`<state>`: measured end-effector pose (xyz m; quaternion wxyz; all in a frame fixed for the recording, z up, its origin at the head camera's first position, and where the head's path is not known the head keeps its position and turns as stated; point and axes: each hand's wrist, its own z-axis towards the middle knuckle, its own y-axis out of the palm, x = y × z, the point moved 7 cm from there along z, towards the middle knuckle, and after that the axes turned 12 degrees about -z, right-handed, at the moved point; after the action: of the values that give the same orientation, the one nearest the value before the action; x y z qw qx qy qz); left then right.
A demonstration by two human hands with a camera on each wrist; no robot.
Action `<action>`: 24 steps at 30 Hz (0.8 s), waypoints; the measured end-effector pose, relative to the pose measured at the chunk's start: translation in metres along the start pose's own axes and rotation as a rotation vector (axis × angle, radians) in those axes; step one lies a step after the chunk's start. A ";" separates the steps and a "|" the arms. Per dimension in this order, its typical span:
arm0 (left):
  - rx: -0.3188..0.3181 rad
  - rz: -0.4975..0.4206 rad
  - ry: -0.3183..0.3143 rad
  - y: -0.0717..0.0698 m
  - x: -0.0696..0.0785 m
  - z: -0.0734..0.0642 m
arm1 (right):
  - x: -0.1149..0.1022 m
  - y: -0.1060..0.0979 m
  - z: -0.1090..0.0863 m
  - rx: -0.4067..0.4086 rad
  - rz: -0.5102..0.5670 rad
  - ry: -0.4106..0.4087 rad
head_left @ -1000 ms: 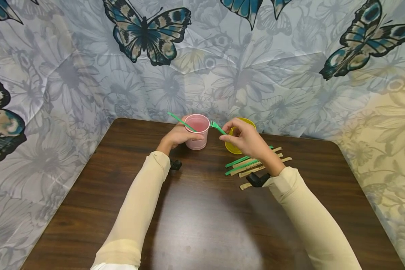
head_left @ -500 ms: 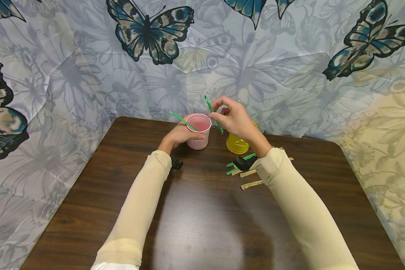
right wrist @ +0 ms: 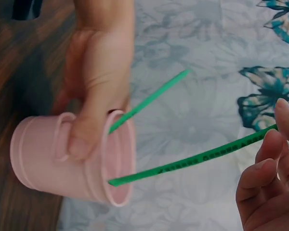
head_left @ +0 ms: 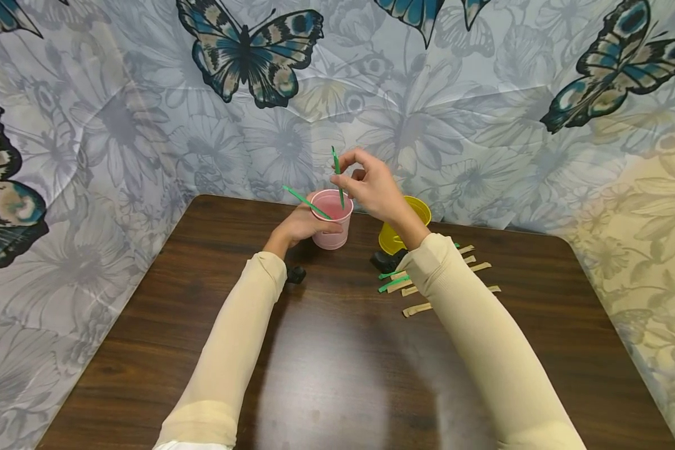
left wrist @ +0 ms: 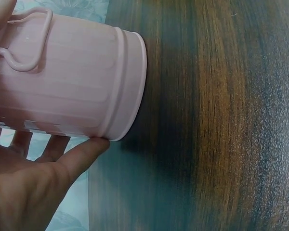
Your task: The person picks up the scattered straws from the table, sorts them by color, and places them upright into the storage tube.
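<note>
My left hand grips a small pink bucket near the table's far edge. The left wrist view shows the pink bucket with its handle folded against the side. A slim green stick leans in it, its upper end over the rim. My right hand pinches a second slim green stick with dark printing. This printed stick points down, its lower end at the bucket's mouth. Whether it touches the inside I cannot tell.
A yellow bucket stands to the right, partly behind the right wrist. Several green and tan sticks lie on the dark wooden table, partly hidden by the right forearm. A butterfly-print cloth hangs behind the table.
My right hand has moved left from near the yellow bucket to above the pink bucket, turning the green stick upright. The left hand and pink bucket have stayed nearly still.
</note>
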<state>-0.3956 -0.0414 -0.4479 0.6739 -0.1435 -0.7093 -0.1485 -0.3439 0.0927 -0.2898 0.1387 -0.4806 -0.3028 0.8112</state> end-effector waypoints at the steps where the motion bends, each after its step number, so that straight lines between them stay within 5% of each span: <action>1: -0.003 0.001 -0.001 0.000 0.000 0.000 | 0.003 0.003 0.001 -0.006 -0.005 0.005; 18: -0.101 -0.109 0.025 0.006 0.003 0.007 | 0.038 0.038 0.002 -0.106 -0.103 0.064; 24: -0.081 -0.089 0.013 0.004 0.000 0.006 | 0.043 0.044 0.002 -0.120 -0.094 0.071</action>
<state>-0.3991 -0.0351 -0.4478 0.6649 -0.1381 -0.7040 -0.2080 -0.3641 0.0794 -0.3465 0.1582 -0.5016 -0.3681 0.7667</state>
